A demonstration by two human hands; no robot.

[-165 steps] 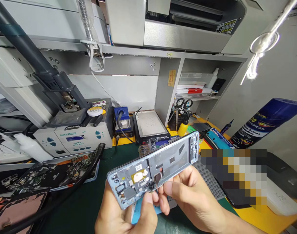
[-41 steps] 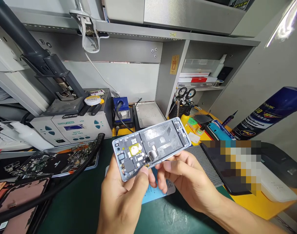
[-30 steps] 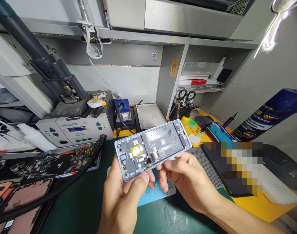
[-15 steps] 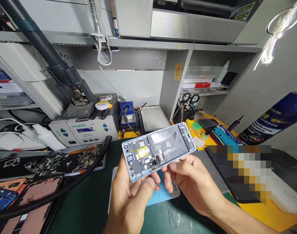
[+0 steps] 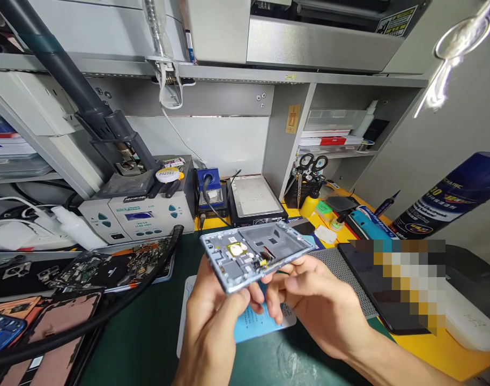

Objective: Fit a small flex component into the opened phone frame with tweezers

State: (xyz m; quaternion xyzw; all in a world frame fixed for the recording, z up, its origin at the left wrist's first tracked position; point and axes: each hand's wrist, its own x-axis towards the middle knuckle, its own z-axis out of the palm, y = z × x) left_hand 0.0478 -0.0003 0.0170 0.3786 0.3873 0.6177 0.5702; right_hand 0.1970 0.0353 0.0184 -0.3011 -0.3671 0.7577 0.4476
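Note:
A phone frame (image 5: 285, 241), its inside facing up, is held above the mat at a tilt. Inside it, dark parts and a yellow-edged patch (image 5: 237, 250) show at the left half. My left hand (image 5: 216, 316) grips the left end, thumb at the near edge and fingers underneath. My right hand (image 5: 321, 300) supports the right end from below and along the near edge; some of its fingertips are hidden under the frame. Beneath both hands lies a light-blue printed card (image 5: 257, 327).
A hot-air station (image 5: 144, 217) with a black hose (image 5: 148, 289) stands at left, near opened phones (image 5: 47, 332). At right are a dark phone (image 5: 385, 289), a perforated grey mat (image 5: 345, 273) and a spray can (image 5: 450, 195). A scissors holder (image 5: 299, 187) stands behind.
The phone frame has tipped flatter, its far edge dropping, so its inside is seen at a lower angle. Both hands still hold it in nearly the same place.

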